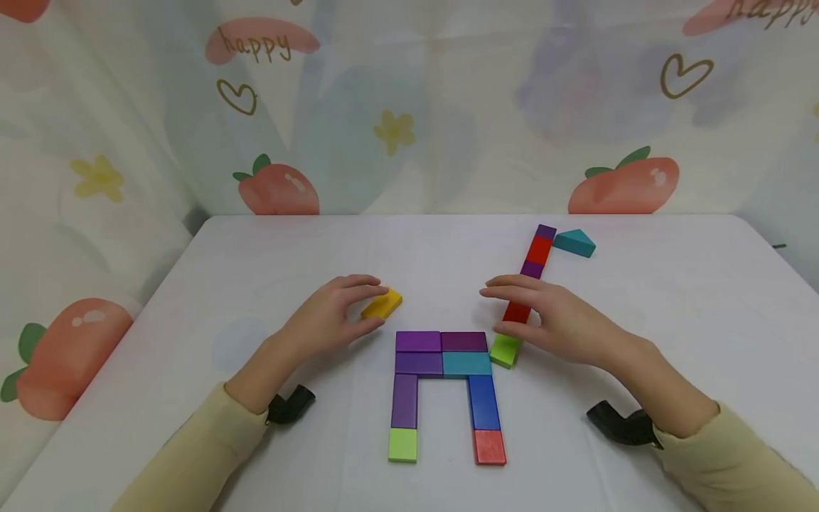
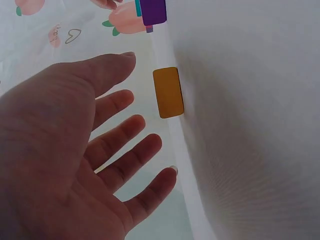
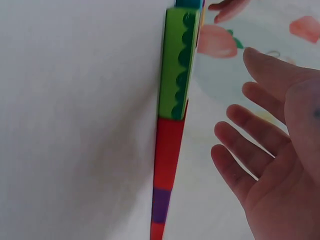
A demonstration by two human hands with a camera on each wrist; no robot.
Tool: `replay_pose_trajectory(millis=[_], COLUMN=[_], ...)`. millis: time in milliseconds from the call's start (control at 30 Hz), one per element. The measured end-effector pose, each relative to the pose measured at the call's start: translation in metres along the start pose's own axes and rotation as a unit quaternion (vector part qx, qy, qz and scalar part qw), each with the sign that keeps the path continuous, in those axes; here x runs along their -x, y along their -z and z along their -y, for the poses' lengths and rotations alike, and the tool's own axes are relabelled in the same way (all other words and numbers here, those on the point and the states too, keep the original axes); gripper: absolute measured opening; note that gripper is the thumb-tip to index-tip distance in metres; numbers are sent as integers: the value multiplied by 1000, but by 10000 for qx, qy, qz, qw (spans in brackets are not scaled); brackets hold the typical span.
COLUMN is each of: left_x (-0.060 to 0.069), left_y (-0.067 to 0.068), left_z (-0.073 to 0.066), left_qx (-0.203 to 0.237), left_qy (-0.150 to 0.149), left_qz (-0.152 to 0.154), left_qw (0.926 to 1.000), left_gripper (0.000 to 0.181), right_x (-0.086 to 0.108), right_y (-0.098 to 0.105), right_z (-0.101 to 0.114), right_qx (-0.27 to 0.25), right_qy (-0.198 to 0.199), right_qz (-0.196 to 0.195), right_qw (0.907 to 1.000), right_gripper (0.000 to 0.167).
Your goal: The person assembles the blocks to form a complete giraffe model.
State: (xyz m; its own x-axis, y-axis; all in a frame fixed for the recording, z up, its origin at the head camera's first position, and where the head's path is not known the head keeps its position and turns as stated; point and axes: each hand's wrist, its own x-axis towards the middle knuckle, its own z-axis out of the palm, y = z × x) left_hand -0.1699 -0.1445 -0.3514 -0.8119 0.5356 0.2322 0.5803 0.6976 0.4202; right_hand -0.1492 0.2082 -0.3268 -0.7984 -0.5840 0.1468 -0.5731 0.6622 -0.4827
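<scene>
My left hand [image 1: 326,313] hovers beside a yellow block [image 1: 382,304], its fingers spread; in the left wrist view a gap shows between them and the block [image 2: 168,93]. Over a slanting row of blocks reaches my right hand [image 1: 566,320], holding nothing. That row runs from a light green block [image 1: 505,350] through a red block [image 1: 516,312] to more red and purple ones. Between the hands, flat blocks form an arch: purple blocks [image 1: 418,341] and a teal block [image 1: 467,363] on top, a purple leg [image 1: 404,402] at left, a blue leg [image 1: 484,403] at right.
A teal triangular block [image 1: 575,243] lies by the far end of the row. Light green [image 1: 402,445] and red [image 1: 490,447] blocks end the arch's legs. The white table [image 1: 288,242] meets a fruit-printed curtain [image 1: 448,107] at the back.
</scene>
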Motion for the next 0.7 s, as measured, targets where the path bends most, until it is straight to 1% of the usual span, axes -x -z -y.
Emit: replay_pose_trajectory(millis=[100, 267, 367, 433, 567, 700], left_x=[-3, -7, -8, -8, -8, -8], left_y=[0, -1, -1, -1, 0, 0], left_z=[-1, -1, -2, -3, -3, -2], left_qx=[-19, -21, -25, -8, 33, 87], left_qy=[84, 339, 418, 416, 415, 433], left_qz=[117, 400, 491, 514, 577, 667], left_qw=[9999, 9986, 9979, 9978, 9975, 9968], left_gripper=[46, 49, 49, 48, 47, 43], right_x=[1, 3, 4, 4, 4, 4], right_y=[-4, -10, -12, -13, -15, -17], right_z=[9, 22, 27, 30, 33, 33], right_qx=[6, -34, -72, -89, -95, 17], right_qy=[147, 349, 355, 379, 445, 564], right_qz=[249, 741, 1004, 1145, 1304, 1368], right_qw=[9996, 9966, 9943, 9927, 9904, 9890], right_gripper=[50, 50, 50, 50, 48, 46])
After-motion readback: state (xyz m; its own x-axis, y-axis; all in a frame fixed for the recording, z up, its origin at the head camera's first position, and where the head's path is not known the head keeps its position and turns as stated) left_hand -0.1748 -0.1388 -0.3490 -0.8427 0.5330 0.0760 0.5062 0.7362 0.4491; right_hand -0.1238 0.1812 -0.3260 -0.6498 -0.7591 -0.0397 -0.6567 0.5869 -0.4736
